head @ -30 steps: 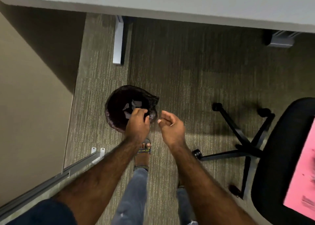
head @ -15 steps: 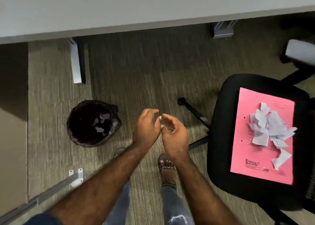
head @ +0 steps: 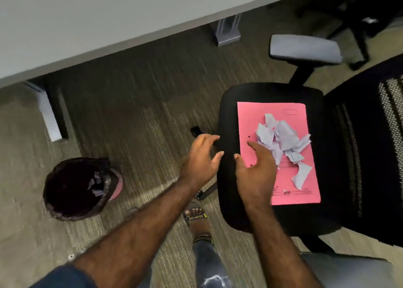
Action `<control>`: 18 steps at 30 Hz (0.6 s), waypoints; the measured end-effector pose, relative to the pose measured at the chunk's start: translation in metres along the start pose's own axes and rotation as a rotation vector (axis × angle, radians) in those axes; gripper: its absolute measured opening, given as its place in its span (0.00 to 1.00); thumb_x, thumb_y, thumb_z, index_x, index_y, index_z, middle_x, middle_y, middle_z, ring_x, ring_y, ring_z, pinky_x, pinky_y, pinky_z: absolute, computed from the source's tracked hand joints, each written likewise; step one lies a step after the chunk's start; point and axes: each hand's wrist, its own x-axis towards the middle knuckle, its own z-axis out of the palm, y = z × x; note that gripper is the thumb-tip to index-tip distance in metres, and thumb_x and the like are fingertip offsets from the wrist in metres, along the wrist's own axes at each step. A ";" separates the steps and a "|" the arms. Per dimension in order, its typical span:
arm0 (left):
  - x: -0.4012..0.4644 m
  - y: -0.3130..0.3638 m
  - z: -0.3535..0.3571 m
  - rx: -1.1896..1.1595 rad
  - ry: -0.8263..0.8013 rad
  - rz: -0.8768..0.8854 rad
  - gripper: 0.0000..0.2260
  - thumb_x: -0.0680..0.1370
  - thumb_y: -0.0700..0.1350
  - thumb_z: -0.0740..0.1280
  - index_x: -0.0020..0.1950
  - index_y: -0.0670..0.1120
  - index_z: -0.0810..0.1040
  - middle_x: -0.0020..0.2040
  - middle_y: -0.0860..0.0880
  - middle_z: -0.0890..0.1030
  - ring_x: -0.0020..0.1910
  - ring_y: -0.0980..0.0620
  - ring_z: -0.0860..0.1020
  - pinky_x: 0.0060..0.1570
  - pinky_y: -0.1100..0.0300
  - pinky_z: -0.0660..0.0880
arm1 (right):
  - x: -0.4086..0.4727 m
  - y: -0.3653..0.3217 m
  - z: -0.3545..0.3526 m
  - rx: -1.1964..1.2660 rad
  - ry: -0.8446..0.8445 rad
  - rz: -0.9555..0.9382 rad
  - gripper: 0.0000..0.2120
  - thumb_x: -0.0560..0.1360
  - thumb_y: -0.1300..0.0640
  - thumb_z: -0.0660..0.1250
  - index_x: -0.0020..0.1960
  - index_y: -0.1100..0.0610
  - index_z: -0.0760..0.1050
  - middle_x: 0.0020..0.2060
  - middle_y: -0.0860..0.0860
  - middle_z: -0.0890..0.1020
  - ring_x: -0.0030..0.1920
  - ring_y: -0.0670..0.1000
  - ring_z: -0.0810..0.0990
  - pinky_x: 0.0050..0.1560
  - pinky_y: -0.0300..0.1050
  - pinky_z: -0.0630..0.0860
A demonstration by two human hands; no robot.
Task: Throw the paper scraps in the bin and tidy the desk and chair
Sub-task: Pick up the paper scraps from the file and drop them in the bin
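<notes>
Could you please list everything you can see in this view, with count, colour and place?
desk: one, pale grey, across the top, its legs on the carpet.
bin: one, lined with a dark bag, on the carpet at lower left, a few scraps inside.
chair: one, black seat and mesh back with grey armrest, at right.
folder: one, pink, flat on the chair seat.
paper scraps: a heap, pale lilac-white, on the folder.
second chair: one, black, top right, partly out of view.
carpet: grey-brown, underneath everything.
sandalled foot: one plainly seen, between the bin and the chair.
left hand: open, holds nothing, over the seat's left edge.
right hand: open, fingers over the folder beside the scraps.
</notes>
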 end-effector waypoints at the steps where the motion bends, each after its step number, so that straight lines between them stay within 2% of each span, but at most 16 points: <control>1: 0.005 0.008 0.007 0.002 -0.015 0.006 0.20 0.76 0.42 0.75 0.66 0.42 0.78 0.63 0.45 0.78 0.65 0.46 0.77 0.69 0.52 0.73 | 0.006 0.006 -0.008 -0.008 0.030 0.017 0.23 0.74 0.58 0.79 0.67 0.55 0.81 0.64 0.50 0.83 0.67 0.52 0.79 0.72 0.51 0.74; 7: 0.032 0.051 0.048 0.088 -0.187 0.120 0.28 0.75 0.44 0.76 0.74 0.46 0.72 0.70 0.47 0.72 0.71 0.49 0.71 0.71 0.52 0.72 | 0.039 0.040 -0.041 -0.188 0.075 0.139 0.29 0.73 0.53 0.81 0.73 0.53 0.78 0.68 0.52 0.80 0.71 0.56 0.76 0.72 0.53 0.73; 12: 0.053 0.074 0.079 0.276 -0.333 0.217 0.38 0.75 0.47 0.77 0.81 0.50 0.62 0.81 0.43 0.61 0.79 0.42 0.63 0.75 0.48 0.67 | 0.058 0.058 -0.049 -0.242 0.042 0.218 0.29 0.77 0.49 0.77 0.76 0.51 0.74 0.72 0.55 0.77 0.73 0.59 0.75 0.70 0.58 0.76; 18: 0.071 0.083 0.103 0.507 -0.439 0.369 0.37 0.78 0.50 0.74 0.82 0.52 0.59 0.83 0.39 0.56 0.81 0.38 0.59 0.74 0.44 0.66 | 0.066 0.071 -0.048 -0.252 -0.031 0.242 0.26 0.81 0.47 0.72 0.77 0.51 0.74 0.72 0.55 0.76 0.71 0.59 0.77 0.68 0.60 0.80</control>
